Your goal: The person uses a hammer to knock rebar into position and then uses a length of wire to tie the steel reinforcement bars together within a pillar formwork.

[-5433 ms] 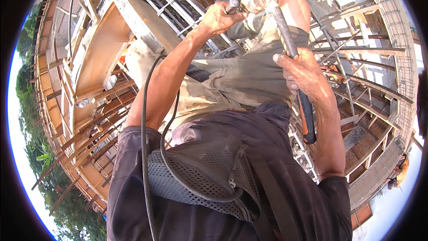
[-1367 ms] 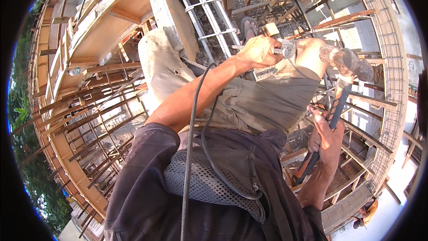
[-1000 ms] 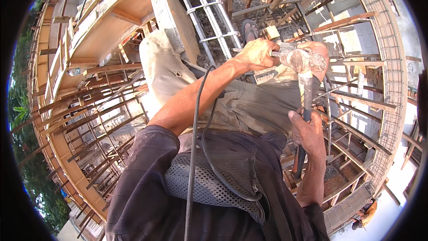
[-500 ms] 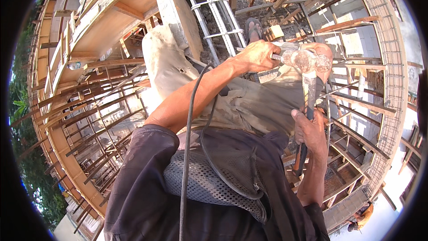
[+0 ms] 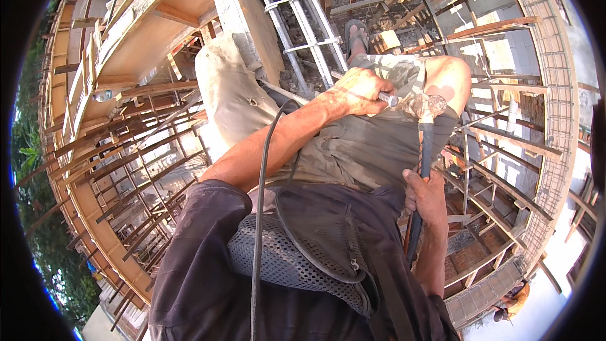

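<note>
While the left hand (image 5: pixel 361 92) is clenching a rod (image 5: pixel 389 99), the right hand (image 5: pixel 427 194) is gripping a probably head-heavy hammer (image 5: pixel 425 144); its near handle (image 5: pixel 414 232) is promising purchase.

Your left hand (image 5: pixel 361 91) and right hand (image 5: pixel 427 197) are both clenched, pretty much level-headed grips
Left forearm (image 5: pixel 300 127) angles up toward the middle, back of that hand facing you; right forearm (image 5: pixel 431 259) comes up nearly straight, thumb poking upward.
</note>
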